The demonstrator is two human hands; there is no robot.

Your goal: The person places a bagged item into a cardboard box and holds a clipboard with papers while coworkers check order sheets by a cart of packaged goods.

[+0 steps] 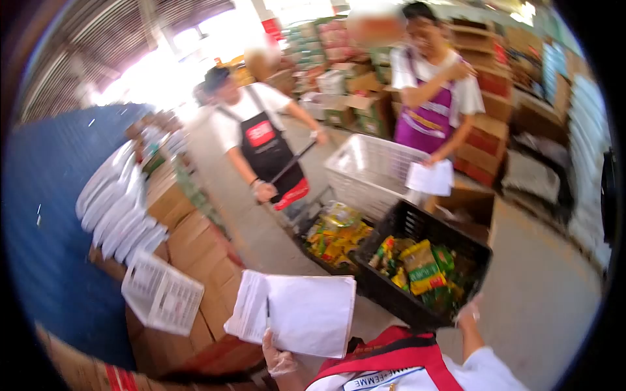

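Observation:
My left hand [279,357], in a clear plastic glove, grips the lower left edge of a stack of white paper sheets [313,309]. A pen [268,313] lies upright against the sheets just above my fingers. My right hand [468,310], also gloved, is closed on the near right rim of a black plastic crate [391,296]. The crate is tilted and holds yellow and green packets [424,266]. Beside it, a second dark crate [310,251] contains more yellow packets.
A white plastic basket [352,166] stands behind the crates. One person in a black apron [270,146] holds a dark bar; another in a purple apron [427,117] holds white paper [430,178]. Cartons [205,247] and white stacked bags [117,202] line the left; boxes [486,140] the right.

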